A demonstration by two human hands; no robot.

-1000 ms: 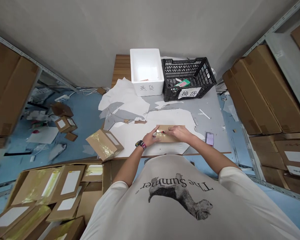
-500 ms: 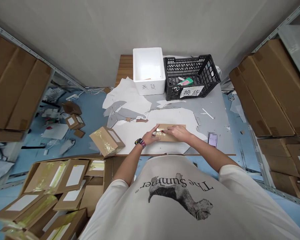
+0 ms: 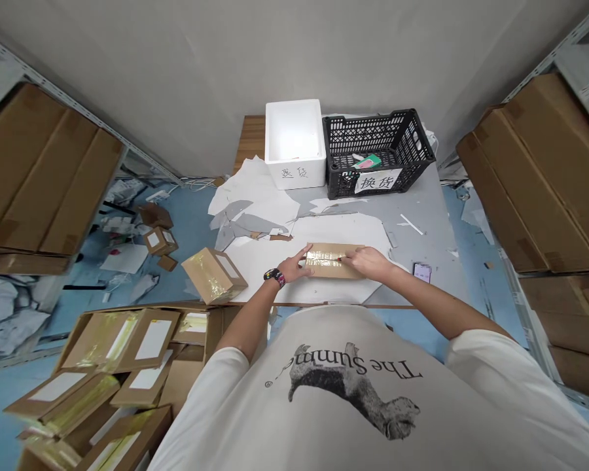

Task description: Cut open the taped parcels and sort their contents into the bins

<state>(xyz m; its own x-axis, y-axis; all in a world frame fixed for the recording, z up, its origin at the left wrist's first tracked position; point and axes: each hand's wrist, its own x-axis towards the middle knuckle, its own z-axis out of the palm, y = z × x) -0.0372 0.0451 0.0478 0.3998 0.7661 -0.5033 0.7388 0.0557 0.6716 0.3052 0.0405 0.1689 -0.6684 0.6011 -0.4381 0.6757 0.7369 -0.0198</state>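
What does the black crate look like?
The crate looks like plastic, with lots of little holes in its walls and an open top. It stands upright on the table, right beside the white box. A white label with dark writing is on its front. Inside lies something green and pink. Nobody is touching it.

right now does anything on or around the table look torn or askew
Yes: the white covering is ragged, with grey showing through. A taped carton sits askew, seemingly jutting past the table's left edge. Scraps litter the floor.
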